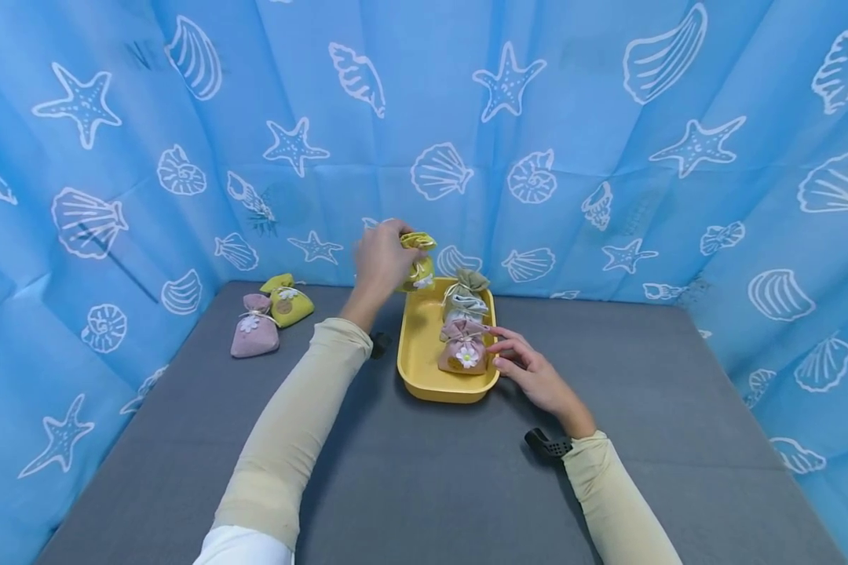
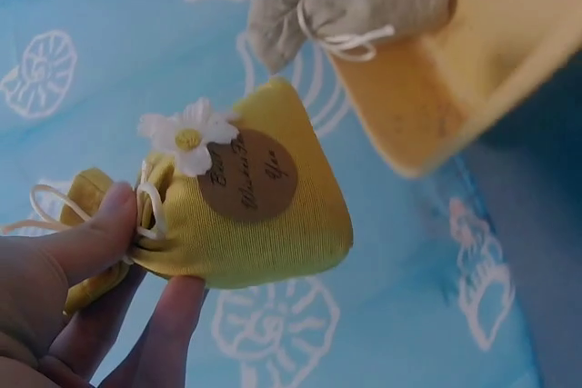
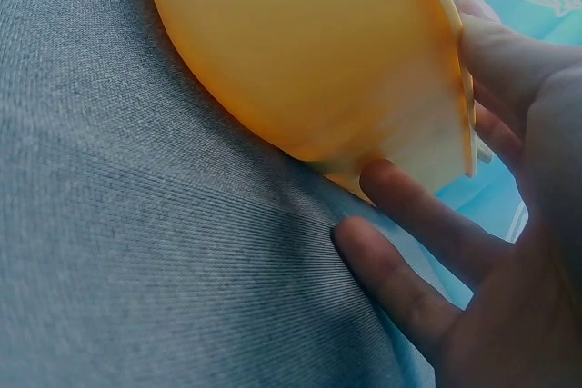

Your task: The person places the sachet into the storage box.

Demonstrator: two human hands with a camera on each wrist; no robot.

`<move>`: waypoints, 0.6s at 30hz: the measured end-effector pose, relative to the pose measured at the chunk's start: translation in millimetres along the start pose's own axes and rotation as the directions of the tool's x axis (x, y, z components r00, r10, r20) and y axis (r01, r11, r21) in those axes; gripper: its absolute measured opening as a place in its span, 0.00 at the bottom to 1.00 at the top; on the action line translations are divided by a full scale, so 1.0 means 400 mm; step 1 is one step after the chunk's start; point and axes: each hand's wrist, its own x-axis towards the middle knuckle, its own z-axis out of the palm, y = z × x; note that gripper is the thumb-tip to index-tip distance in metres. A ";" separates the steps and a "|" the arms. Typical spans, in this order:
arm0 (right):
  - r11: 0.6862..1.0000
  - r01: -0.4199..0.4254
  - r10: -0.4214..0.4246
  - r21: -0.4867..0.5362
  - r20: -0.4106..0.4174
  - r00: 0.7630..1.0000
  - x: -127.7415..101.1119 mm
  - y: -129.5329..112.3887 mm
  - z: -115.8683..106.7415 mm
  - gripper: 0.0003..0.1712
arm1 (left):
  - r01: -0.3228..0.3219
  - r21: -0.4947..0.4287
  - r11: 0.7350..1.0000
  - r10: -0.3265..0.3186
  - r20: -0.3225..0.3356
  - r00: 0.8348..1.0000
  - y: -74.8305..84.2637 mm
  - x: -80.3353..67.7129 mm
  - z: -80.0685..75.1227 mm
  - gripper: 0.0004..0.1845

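My left hand [image 1: 383,260] pinches a yellow drawstring pouch [image 2: 264,224] by its tied neck, above the far left rim of a yellow tray [image 1: 418,337]. The pouch carries a white flower and a round brown label with writing. Inside the tray, along its right side, a pink pouch [image 1: 464,357], a pale grey pouch [image 1: 463,304] and a beige pouch [image 1: 472,281] stand in a row. My right hand [image 1: 533,377] holds the tray's right rim, some fingers over the edge. Two lower fingers [image 3: 391,265] lie by the outer wall and the table.
On the table's far left, a pink pouch [image 1: 255,329] with a white flower leans near another yellow pouch [image 1: 288,302]. The grey table [image 1: 424,479] reaches back to a blue curtain [image 1: 424,102] with white shells and starfish, which also hangs at both sides.
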 end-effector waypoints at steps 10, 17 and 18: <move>1.000 -0.016 0.016 0.002 -0.006 1.000 0.002 0.001 0.001 0.16 | 0.045 0.012 0.999 -0.046 0.059 0.997 0.024 0.027 0.086 0.17; 1.000 -0.012 0.012 0.005 -0.010 1.000 0.004 -0.001 0.003 0.16 | -0.024 0.060 0.998 0.017 0.114 0.993 -0.006 0.027 0.165 0.15; 1.000 -0.013 0.013 0.006 -0.010 1.000 0.004 -0.002 0.003 0.16 | -0.027 0.065 0.998 0.019 0.124 0.992 -0.012 0.027 0.173 0.15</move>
